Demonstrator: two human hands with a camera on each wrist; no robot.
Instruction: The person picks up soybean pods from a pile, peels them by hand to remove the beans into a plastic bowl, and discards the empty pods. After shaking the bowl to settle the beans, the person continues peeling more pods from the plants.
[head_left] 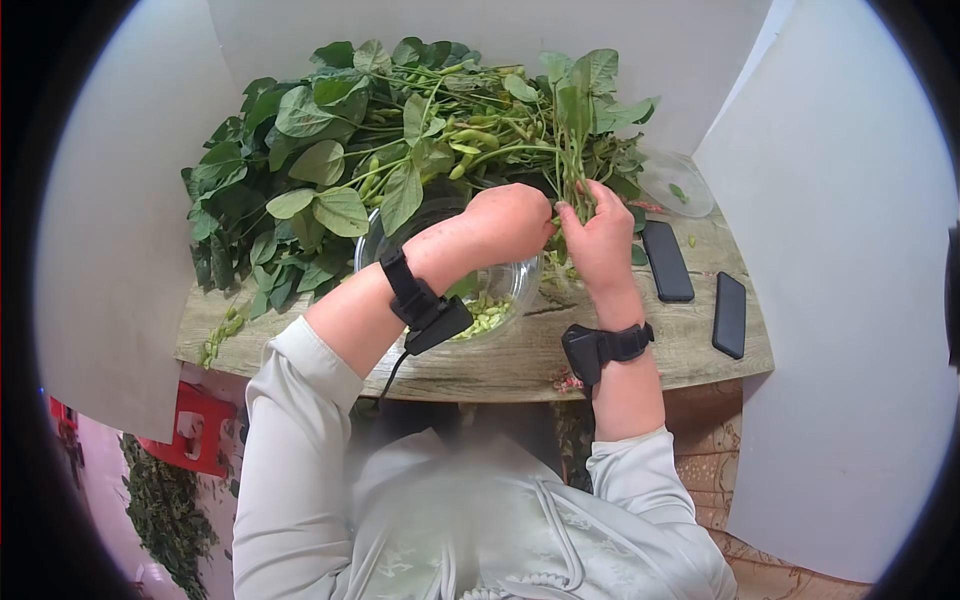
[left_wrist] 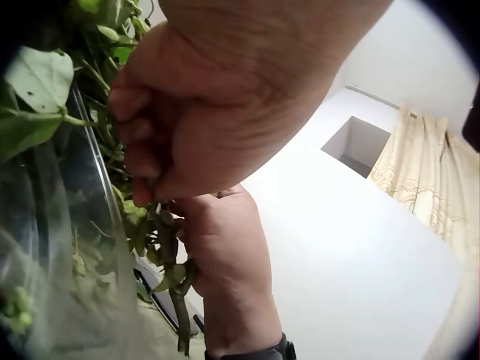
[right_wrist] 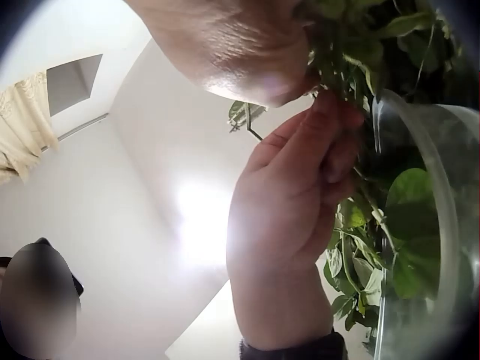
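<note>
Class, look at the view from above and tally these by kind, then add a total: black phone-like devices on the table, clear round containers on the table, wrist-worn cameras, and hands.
Black phone-like devices: 2
Clear round containers: 2
Wrist-worn cameras: 2
Hands: 2
Total: 8

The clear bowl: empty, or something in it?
The clear bowl is not empty: pale green pods or beans lie inside. How full, I cannot tell; the left forearm crosses it.

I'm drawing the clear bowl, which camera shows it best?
The head view: it shows the bowl most fully, with green pieces inside, though an arm covers part. Both wrist views show only part of its side.
</note>
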